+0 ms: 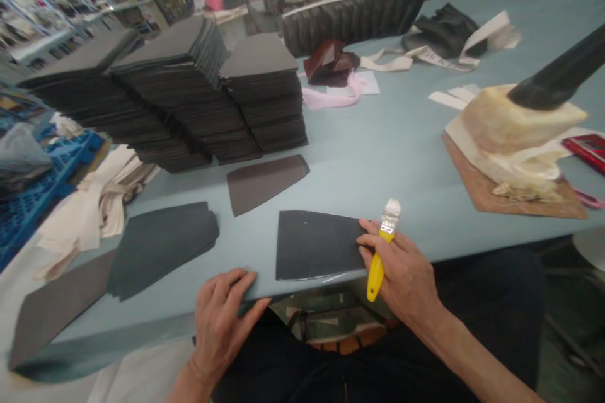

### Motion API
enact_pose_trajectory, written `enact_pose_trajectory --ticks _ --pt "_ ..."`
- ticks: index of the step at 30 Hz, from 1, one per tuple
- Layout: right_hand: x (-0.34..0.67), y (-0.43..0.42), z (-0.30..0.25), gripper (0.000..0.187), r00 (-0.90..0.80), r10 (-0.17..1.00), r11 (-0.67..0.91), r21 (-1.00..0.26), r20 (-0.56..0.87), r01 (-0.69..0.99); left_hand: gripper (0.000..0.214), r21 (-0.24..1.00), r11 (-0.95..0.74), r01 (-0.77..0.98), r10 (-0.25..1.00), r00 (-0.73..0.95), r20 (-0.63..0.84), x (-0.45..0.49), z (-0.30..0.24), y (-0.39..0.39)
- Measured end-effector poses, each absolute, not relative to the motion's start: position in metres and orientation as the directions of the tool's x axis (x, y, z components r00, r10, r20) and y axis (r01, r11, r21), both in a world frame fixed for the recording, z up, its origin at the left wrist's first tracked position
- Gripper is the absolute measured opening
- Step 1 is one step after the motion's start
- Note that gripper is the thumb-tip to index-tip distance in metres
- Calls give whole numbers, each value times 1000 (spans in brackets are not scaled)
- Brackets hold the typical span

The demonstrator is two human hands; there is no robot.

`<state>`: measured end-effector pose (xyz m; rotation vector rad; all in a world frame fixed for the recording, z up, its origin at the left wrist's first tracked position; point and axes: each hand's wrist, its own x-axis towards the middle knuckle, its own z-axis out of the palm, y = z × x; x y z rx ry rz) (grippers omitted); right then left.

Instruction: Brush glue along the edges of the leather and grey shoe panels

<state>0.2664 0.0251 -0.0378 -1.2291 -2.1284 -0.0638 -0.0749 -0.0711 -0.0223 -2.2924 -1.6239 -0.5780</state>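
Brush (pixel 382 245) — yellow handle, matte trapezoid (pixel 317 244)

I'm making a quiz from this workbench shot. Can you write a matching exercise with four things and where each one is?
Things:
1. brush
2. left hand
3. dark flat piece
4. tall dark stacks

Places:
A. at the table's near edge
B. far left on the table
C. in the right hand
D. under the right hand's fingertips

Pairs: 1-C, 2-A, 3-D, 4-B
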Motion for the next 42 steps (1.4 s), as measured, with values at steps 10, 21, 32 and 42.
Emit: enact_pose_trajectory --ticks 10,21,32,42 --pt "267 24 -39 10 -314 780 529 -303 541 792 40 196 -304 932 883 199 425 -68 -12 -55" --pt "266 23 -35 13 -271 833 484 -396 483 780 26 292 -383 876 877 246 412 -39 1 -6" --pt "269 27 -32 13 -308 826 506 -379 472 775 23 310 -473 825 868 375 325 -22 -10 16" --pt "277 35 -31 13 -325 834 526 -467 446 711 25 280 -436 855 884 350 308 -20 -9 13"
